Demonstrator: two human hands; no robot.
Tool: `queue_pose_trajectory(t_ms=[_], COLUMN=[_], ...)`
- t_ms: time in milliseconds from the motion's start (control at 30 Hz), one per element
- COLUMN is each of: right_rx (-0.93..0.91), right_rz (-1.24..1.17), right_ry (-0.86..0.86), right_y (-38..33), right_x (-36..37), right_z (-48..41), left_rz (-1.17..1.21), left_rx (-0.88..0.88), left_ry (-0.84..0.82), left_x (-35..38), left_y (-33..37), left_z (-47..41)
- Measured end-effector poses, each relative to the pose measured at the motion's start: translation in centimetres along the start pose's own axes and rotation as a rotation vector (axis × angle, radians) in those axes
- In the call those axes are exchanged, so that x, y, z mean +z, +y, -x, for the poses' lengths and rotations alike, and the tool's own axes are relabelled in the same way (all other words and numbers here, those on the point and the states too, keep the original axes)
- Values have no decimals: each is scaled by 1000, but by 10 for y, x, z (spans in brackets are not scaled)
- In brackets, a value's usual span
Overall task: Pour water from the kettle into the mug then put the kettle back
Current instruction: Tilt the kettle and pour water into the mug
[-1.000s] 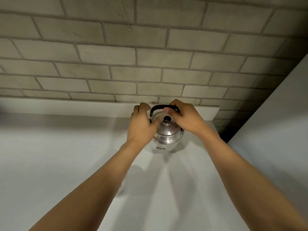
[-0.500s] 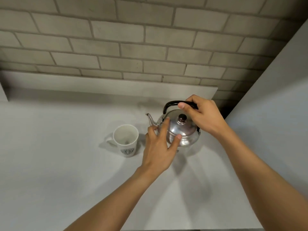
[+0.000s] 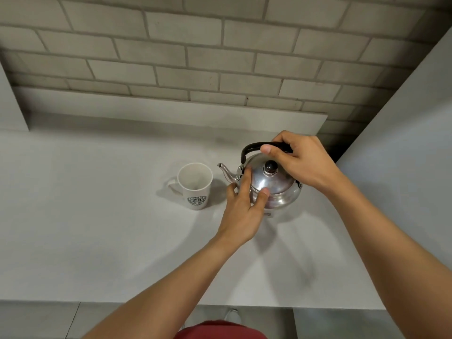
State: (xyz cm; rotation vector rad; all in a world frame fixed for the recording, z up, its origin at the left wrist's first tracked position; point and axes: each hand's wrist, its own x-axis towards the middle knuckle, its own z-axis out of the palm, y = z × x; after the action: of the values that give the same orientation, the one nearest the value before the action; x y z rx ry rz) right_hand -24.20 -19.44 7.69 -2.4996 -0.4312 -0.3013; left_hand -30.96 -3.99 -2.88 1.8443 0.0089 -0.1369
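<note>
A shiny steel kettle [image 3: 276,187] with a black arched handle and a black lid knob stands upright on the white counter [image 3: 97,241], its spout pointing left. My right hand [image 3: 300,162] is closed around the top of the handle. My left hand [image 3: 244,204] rests flat against the kettle's near left side, fingers apart, thumb on the body. A white mug [image 3: 195,185] with a green round logo stands upright just left of the spout, its handle to the left. The mug's inside looks bare.
A brick wall [image 3: 220,57] rises behind a low white ledge [image 3: 171,113]. A grey panel [image 3: 403,167] closes off the right side close to the kettle. The counter's front edge runs along the bottom, with floor below it.
The view has tilted down, bringing the mug and counter edge into sight. My left hand shifted from the kettle's upper side to its near left side; my right hand stays on the handle.
</note>
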Motion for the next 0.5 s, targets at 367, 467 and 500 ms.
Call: queue_pose_trajectory(t_ms=[367,467,500], right_rx=[-113,-139,-147], right_rz=[146,180,183], right_ry=[-88,-101,-107], right_y=[-31,-40,-44], right_x=[-7,-10,-11], right_z=[-23,-30,-32], left_rz=[45,66,76], left_rx=[-17,-36,-34], left_ry=[-33,-24,-21], left_x=[-14,-17,-18], left_y=[13,18,19], left_z=[3,4,4])
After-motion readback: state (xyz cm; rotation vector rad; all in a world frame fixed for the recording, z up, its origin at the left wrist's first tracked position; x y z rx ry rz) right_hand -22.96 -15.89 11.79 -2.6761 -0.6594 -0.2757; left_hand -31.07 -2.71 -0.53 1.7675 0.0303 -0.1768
